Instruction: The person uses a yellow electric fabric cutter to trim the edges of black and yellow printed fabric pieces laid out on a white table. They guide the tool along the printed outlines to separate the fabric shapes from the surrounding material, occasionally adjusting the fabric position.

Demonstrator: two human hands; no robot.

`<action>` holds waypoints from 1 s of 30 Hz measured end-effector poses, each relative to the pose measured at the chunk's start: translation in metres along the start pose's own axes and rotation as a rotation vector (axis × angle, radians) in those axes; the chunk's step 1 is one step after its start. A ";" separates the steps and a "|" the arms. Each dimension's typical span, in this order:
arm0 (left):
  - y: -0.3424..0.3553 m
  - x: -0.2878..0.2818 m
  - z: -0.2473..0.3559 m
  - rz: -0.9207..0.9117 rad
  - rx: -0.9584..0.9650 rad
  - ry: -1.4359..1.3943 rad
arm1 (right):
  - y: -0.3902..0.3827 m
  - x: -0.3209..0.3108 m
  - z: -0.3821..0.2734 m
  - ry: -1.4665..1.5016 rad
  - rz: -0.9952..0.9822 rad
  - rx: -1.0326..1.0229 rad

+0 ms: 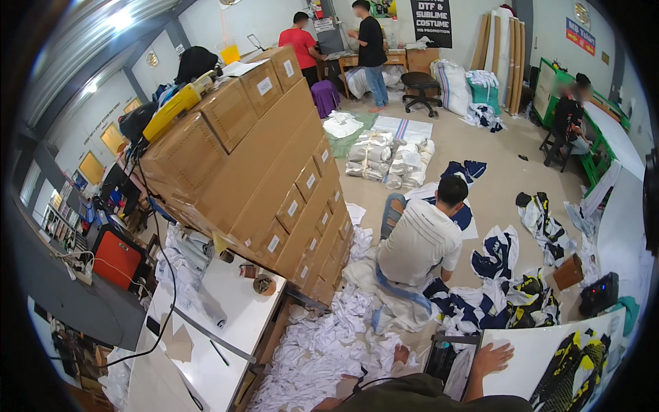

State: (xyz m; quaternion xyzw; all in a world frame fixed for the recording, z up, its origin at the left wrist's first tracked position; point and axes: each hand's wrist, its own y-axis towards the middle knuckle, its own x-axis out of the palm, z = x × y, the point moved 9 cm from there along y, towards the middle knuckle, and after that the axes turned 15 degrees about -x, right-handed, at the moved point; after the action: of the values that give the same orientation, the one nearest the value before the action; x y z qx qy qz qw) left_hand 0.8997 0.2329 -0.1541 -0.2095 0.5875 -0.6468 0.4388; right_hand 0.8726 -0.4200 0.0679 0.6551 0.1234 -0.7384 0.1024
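Note:
My right hand (pixel 492 358) lies flat on the left part of a white tabletop (pixel 525 350), fingers spread and pointing right, with nothing in it. On the same surface, to the right of the hand, is a piece of black, yellow and white patterned fabric (pixel 573 367). Just left of my forearm stands a dark frame with a bottle-like object (pixel 439 357) inside it. My left hand does not show clearly. Dark green clothing (pixel 439 396) fills the lower edge, and a bare foot (pixel 401 353) rests near white cloth.
Stacked cardboard boxes (pixel 261 172) tower at left beside a white table (pixel 206 350). White cloth pieces (pixel 316 350) cover the floor below. Ahead, a person (pixel 422 240) sits among navy and white fabric pieces (pixel 480 309). Wrapped bundles (pixel 388 161) lie farther back.

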 end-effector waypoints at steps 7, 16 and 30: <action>0.008 -0.027 0.036 0.030 -0.004 -0.053 | 0.004 0.007 0.001 -0.084 -0.010 0.002; 0.042 -0.114 0.087 0.007 0.036 0.006 | 0.000 0.000 -0.002 -0.052 0.145 -0.018; 0.093 -0.144 0.124 -0.121 0.044 0.176 | 0.002 0.004 0.001 -0.047 0.166 0.019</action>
State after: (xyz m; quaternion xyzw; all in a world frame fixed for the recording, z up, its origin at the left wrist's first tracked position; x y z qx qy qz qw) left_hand 1.1030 0.2854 -0.1795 -0.1773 0.5958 -0.7007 0.3500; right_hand 0.8721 -0.4223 0.0638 0.6464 0.0592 -0.7436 0.1601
